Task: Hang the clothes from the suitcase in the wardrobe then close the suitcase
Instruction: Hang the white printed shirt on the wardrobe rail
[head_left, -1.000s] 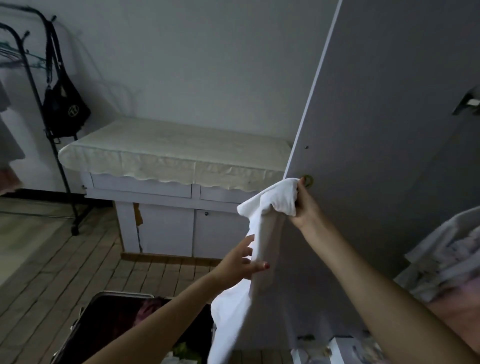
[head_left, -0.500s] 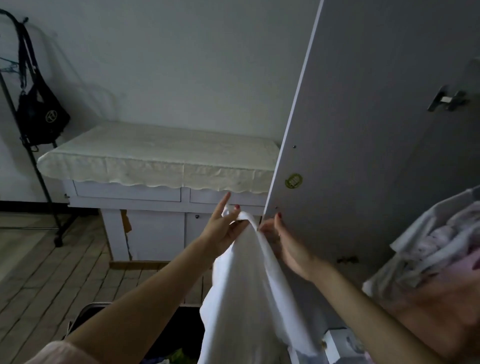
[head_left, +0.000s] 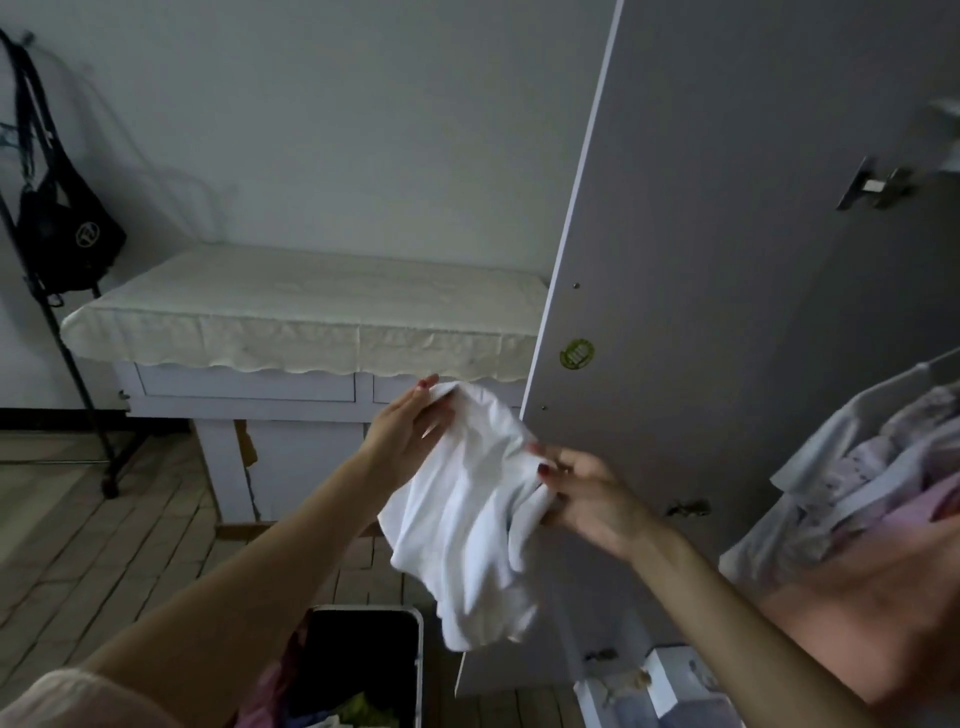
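Wooden plank floor (head_left: 78, 530) is carrying everything here. Open suitcase (head_left: 363, 670) is sitting on it at the bottom edge of view, dark interior, clothes (head_left: 358, 709) lying inside: green, pink and white pieces showing. White cabinet (head_left: 291, 441) is standing on the floor against the back wall, a cream cloth (head_left: 291, 306) lying over its top and hanging past the front edge. Black rack (head_left: 67, 364) is standing on the floor at the cabinet's left end, a black bag (head_left: 67, 239) hanging from it. White box (head_left: 670, 680) is sitting low at bottom right; what it rests on is unclear.
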